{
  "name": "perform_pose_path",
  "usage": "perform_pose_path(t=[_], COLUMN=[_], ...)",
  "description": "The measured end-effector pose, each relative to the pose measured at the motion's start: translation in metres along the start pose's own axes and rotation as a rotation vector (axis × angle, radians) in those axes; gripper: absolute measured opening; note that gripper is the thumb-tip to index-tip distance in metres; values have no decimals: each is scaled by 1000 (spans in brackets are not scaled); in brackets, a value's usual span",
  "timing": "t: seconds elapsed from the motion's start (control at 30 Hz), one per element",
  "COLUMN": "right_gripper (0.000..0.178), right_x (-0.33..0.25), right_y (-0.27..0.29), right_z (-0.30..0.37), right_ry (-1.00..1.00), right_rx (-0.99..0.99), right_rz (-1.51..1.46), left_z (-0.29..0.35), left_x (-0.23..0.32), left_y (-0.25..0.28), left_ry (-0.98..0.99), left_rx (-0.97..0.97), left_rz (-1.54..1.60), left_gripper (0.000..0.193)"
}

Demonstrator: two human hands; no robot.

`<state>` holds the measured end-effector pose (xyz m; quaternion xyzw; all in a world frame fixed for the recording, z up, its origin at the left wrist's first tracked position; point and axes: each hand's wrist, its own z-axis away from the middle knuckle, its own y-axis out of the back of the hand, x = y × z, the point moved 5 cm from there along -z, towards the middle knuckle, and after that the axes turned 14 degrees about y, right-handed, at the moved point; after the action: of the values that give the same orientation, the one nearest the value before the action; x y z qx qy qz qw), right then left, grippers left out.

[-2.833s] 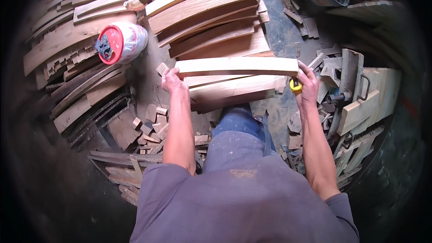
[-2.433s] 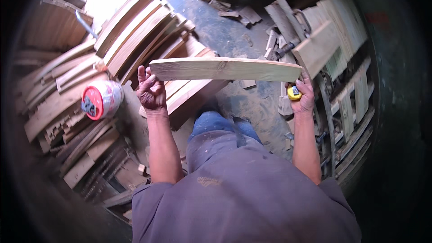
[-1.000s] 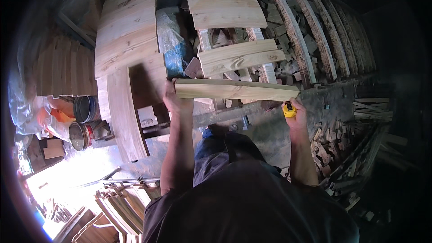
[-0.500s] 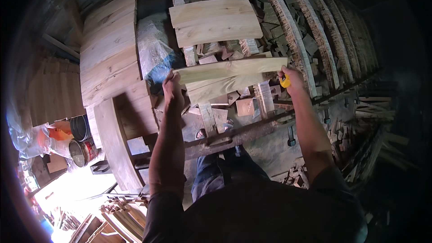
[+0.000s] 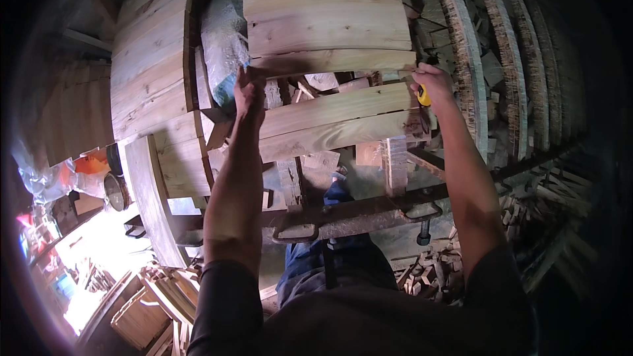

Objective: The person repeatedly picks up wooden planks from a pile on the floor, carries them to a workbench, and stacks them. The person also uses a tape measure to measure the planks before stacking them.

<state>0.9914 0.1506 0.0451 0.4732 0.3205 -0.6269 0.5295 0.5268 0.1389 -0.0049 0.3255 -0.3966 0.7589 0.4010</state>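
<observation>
While your left hand (image 5: 249, 89) and right hand (image 5: 432, 86) clamp its ends, the curved plank (image 5: 333, 62) runs left-right; right grip also clenches a yellow tool (image 5: 424, 96).

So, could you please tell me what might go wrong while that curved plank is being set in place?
1. The curved plank is held only at its ends by the left hand and right hand; it could slip onto the lower boards.
2. The right hand also grips a yellow tool, which may weaken that hold.
3. Fingers could get pinched against the wide board above.
</observation>
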Motion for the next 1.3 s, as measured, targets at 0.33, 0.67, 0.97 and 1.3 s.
perform_pose_path(t=[0.33, 0.67, 0.97, 1.3], right_gripper=[67, 76, 63, 19], right_x=[-7, 16, 40, 2], right_y=[-4, -74, -66, -145], right_z=[27, 155, 98, -38], right_ry=[82, 590, 229, -227], right_rx=[104, -40, -118, -22], right_rz=[-291, 541, -53, -431], left_z=[-2, 6, -25, -72], left_x=[2, -23, -10, 35], left_y=[-18, -168, -190, -205], left_ry=[-298, -607, -786, -841], left_rx=[191, -122, -264, -188], left_rz=[-619, -1561, -1638, -1512], left_gripper=[69, 91, 104, 98])
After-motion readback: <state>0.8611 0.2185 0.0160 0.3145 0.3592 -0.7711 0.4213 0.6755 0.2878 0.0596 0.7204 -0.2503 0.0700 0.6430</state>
